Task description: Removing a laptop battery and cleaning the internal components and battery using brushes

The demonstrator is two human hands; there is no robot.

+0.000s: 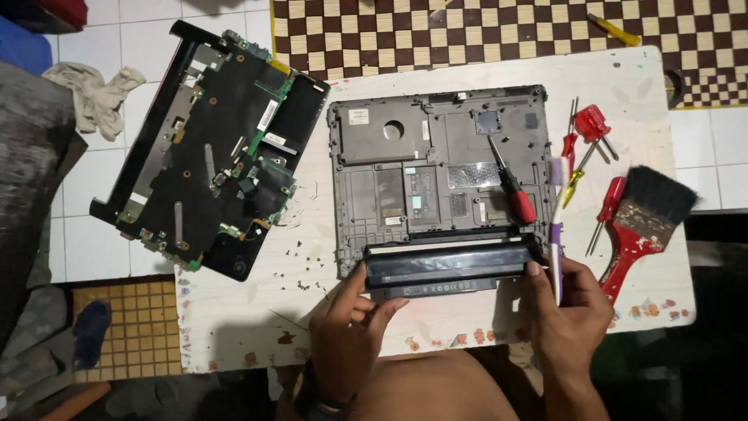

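Left hand (352,323) and right hand (567,306) clamped on black battery (452,265), near tabletop (257,312) front edge. Laptop base (440,168) touching it; tiled floor (101,195) beyond.

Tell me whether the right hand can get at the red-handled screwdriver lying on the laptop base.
Probably yes. The red-handled screwdriver lies uncovered on the laptop base, just beyond the right hand. But that hand now grips the battery and a white tool, so it must let go first.

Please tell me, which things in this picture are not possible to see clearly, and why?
- Head view: the near side of the black battery is covered by the left hand and right hand.
- The labels on the grey laptop base are too small.
- The screws on the table are too small to count.
- The blue thing is cut off by the left edge.
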